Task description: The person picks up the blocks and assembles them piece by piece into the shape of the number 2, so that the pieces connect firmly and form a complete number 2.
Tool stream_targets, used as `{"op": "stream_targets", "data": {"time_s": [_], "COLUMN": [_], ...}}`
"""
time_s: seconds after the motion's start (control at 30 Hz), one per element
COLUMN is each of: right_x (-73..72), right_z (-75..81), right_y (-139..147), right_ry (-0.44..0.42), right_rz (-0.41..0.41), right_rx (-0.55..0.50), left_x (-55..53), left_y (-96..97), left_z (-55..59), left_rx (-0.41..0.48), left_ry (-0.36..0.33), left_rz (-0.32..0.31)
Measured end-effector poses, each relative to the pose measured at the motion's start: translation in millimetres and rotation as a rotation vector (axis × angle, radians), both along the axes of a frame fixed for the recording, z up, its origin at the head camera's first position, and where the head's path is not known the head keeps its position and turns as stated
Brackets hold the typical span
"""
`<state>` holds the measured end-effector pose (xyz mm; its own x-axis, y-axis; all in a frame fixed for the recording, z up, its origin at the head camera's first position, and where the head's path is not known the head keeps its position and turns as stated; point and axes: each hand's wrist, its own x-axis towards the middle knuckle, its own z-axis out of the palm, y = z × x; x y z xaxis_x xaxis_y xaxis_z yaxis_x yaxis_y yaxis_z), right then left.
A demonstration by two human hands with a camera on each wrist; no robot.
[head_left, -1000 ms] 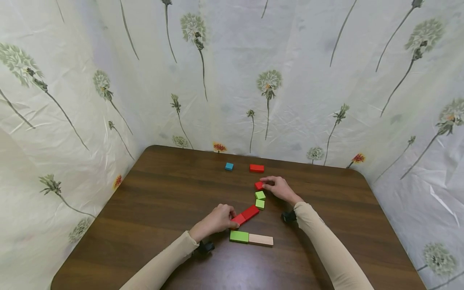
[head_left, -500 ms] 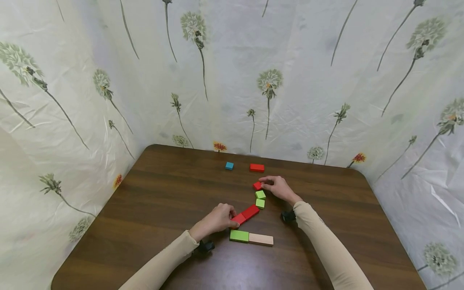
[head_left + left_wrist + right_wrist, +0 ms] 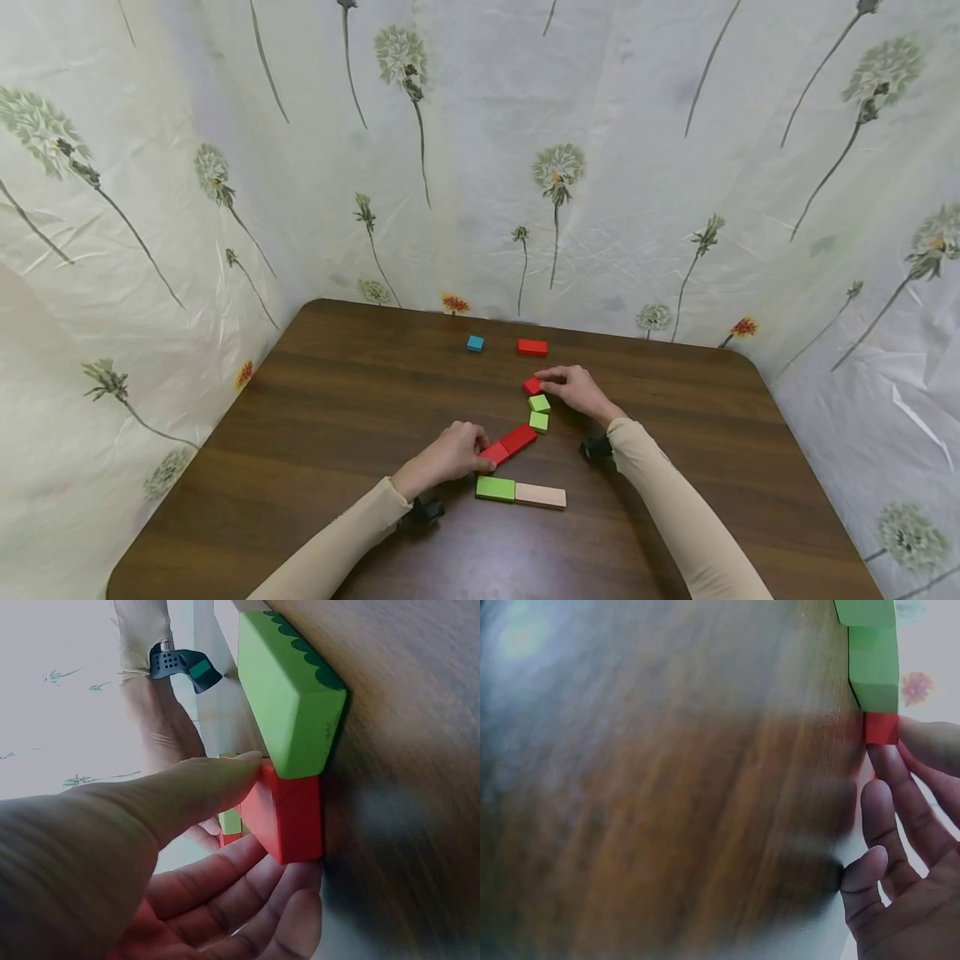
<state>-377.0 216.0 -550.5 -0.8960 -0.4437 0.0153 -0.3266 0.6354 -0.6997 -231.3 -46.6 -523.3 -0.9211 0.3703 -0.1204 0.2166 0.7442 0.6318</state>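
In the head view my left hand (image 3: 448, 452) pinches the near end of a slanting pair of red blocks, with its thumb and fingers on the nearer red block (image 3: 492, 454). The farther red block (image 3: 518, 439) lies end to end with it. Up the table, my right hand (image 3: 574, 390) holds a small red block (image 3: 532, 386) between thumb and fingers, down on the tabletop. Two small light-green blocks (image 3: 538, 422) curve between the red pair and that small block. The left wrist view shows a green block (image 3: 289, 697) touching the held red block's corner.
A pale wooden block (image 3: 540, 497) adjoins the green block in front of the red pair. At the back of the brown table (image 3: 360, 375) lie a blue block (image 3: 475, 343) and another red block (image 3: 532, 347). A flower-patterned curtain (image 3: 465, 167) surrounds the table.
My right hand has shifted the small red block slightly left, near the end of the green pair. The left hand stays in place on its red block.
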Motion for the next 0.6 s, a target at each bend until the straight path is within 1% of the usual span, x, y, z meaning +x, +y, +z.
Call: {"op": "stream_targets", "data": {"time_s": [0.37, 0.6], "right_x": [0.5, -0.4], "right_z": [-0.7, -3.2], "right_y": [-0.1, 0.1], "right_ry": [-0.004, -0.009], "right_rz": [-0.009, -0.004], "right_rx": [0.003, -0.001], "left_x": [0.2, 0.4], "left_y": [0.4, 0.8], "left_z": [0.3, 0.3], "left_rx": [-0.003, -0.012], "left_ry": [-0.001, 0.015], "left_rz": [-0.004, -0.008]}}
